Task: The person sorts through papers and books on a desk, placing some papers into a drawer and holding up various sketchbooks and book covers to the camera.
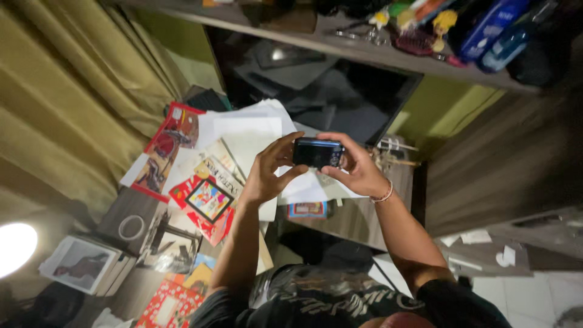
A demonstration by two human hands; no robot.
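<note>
Both hands up over table (358, 218). Compact camera (317, 152) held level between them, above white papers (246, 136). Left hand (267, 173): grip closed on camera's left end, fingers curled over top, thumb beneath. Right hand (358, 170): grip closed on right end, beaded bracelet (384, 194) at wrist. Red booklet (206, 200) lies lower left, well apart.

Black compact camera (317, 152), bluish sheen on top edge. Near left: red booklet (206, 200), multicoloured picture framed in black. Far left: olive-yellow curtain (67, 91). White paper sheets (246, 136) centre. Grey-brown wood-grain desk (358, 222). Blue bottles (498, 33) far right on shelf.
</note>
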